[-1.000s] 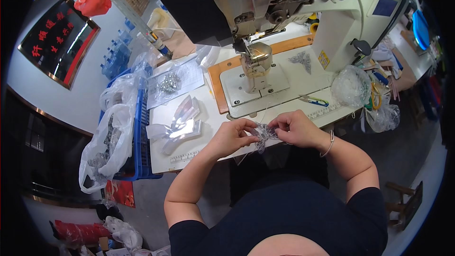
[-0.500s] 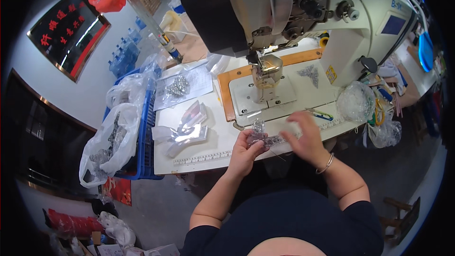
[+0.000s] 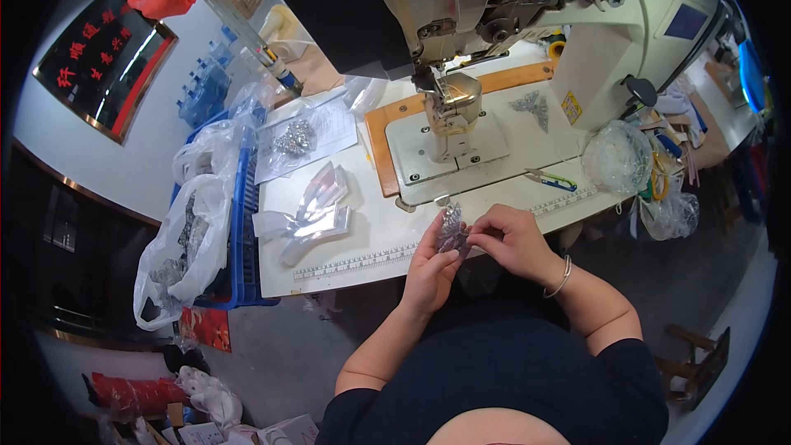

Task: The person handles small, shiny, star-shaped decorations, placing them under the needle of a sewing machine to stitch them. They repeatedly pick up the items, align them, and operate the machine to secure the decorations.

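Just in front of the sewing machine (image 3: 461,107), my left hand (image 3: 432,268) grips a small grey sparkling appliqué (image 3: 451,222) between thumb and fingers. The piece stands up above the fingertips, and its lower part is partly covered by them. My right hand (image 3: 517,241) is closed in a pinch at the right edge of the appliqué; whatever its fingertips hold is too small to make out. A similar grey appliqué (image 3: 531,107) lies on the white table (image 3: 371,235), right of the machine's post.
Thread snips (image 3: 550,180) lie beside a ruler strip (image 3: 354,261) along the front edge. Clear plastic pieces (image 3: 317,218) and a bag of silvery bits (image 3: 294,138) on paper are at left. A blue crate (image 3: 241,239) with plastic bags stands beside the table; a clear bag (image 3: 616,166) sits right.
My right hand has moved left from an open, raised pose and now pinches at the appliqué's edge. The left hand keeps its grip, with the piece turned more upright. The view has shifted slightly.
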{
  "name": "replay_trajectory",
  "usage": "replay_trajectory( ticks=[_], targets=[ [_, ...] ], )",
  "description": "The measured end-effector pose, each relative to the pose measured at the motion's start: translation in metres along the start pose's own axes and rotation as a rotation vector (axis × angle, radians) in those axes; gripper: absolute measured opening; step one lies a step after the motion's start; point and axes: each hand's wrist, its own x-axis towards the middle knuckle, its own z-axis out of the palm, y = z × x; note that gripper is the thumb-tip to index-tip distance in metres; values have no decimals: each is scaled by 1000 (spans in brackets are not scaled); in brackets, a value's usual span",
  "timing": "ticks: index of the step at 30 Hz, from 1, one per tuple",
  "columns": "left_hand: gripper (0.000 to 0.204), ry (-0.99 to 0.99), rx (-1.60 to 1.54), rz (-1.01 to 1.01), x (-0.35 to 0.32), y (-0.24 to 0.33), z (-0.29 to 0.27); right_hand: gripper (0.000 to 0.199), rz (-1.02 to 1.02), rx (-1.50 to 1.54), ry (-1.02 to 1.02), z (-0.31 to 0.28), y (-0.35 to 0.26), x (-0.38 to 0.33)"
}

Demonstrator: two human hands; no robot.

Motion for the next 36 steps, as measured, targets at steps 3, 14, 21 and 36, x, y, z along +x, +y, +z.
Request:
replay_trajectory(
  ticks=[3,14,21,36],
  targets=[
    [60,-16,-51,-5,-1,0,0,6,157,230,-68,-4,-1,4],
    [54,-77,-90,-73,-5,2,2,10,333,597,-306,-24,13,10],
    [45,-14,-34,-87,-4,2,5,9,348,627,-415,-38,-15,13],
    [41,-75,-4,-40,-9,-1,6,16,289,138,-280,-25,-10,8]
  ],
)
